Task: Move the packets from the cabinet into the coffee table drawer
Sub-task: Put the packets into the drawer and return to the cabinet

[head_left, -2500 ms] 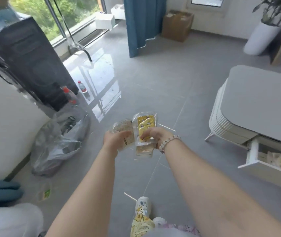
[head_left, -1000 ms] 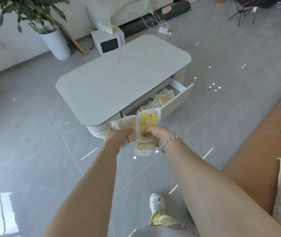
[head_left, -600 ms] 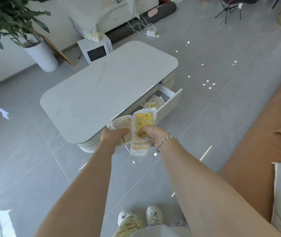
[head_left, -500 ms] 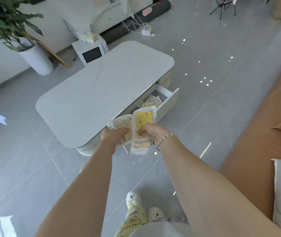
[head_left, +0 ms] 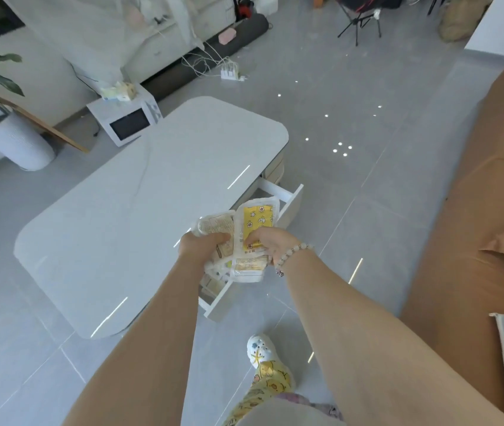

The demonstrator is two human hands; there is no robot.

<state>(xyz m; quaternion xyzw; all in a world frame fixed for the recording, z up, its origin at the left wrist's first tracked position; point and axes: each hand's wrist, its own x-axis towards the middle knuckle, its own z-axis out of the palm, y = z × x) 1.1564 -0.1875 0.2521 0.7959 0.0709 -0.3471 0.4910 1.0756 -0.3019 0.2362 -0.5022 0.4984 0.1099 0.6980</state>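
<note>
Left hand (head_left: 201, 245) and right hand (head_left: 270, 242), fingers curled round the packets (head_left: 256, 221), hover over the open drawer (head_left: 292, 202); lower into what seems free space, mostly hidden, before letting go.

Clear crinkled packets (head_left: 258, 221), one yellow with stars, bunched upright just above pulled-out white drawer (head_left: 293, 201).

Packets (head_left: 252, 241): glossy crinkled clear plastic. Coffee table (head_left: 140, 210) top: smooth, semi-gloss. Floor (head_left: 367, 124): polished glossy tile. Sofa (head_left: 474, 229): matt cloth.
</note>
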